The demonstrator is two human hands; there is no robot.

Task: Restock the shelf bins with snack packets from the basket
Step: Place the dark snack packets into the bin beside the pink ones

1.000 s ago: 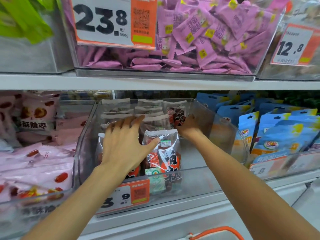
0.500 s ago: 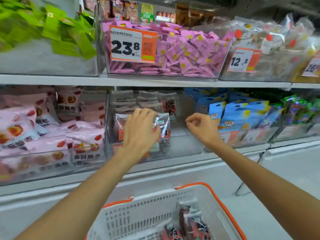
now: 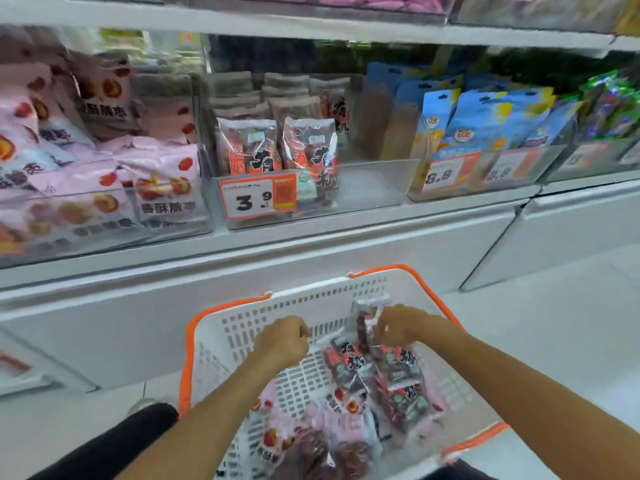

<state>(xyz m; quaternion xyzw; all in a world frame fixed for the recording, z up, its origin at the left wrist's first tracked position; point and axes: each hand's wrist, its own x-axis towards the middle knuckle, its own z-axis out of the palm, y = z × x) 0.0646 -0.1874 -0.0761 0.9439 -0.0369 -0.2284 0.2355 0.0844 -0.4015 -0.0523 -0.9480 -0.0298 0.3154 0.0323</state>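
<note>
Hands have come down from the clear bin (image 3: 367, 183) in the middle of the frame to the white basket (image 3: 221, 344) at the bottom. My right hand (image 3: 398, 325) has its fingers pinched on a red snack packet (image 3: 365, 323) standing up by the far wall. My left hand (image 3: 282, 341) is curled up and holds nothing. More packets (image 3: 398, 400) lie in the basket. The bin has room on its right side, so I think I grab more now
</note>
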